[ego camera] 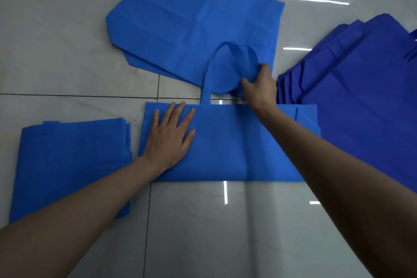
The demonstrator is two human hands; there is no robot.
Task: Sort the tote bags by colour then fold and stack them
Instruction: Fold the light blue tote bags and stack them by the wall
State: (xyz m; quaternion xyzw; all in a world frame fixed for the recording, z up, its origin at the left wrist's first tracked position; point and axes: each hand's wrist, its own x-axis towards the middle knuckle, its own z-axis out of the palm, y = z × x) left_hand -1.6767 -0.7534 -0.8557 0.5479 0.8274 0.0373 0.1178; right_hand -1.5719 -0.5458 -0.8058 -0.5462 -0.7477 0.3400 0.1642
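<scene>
At the lower left lies one pile of folded light-blue bags, set aside as done; its layers cannot be counted. In the middle, one half-folded light-blue bag is pressed flat on the floor by the left hand, fingers spread, so it will not slip. Its two handles are pinched together by the right hand, likely to be tucked in. At the top, at least two flat light-blue bags are laid. At the right, several darker blue bags are piled apart by colour.
</scene>
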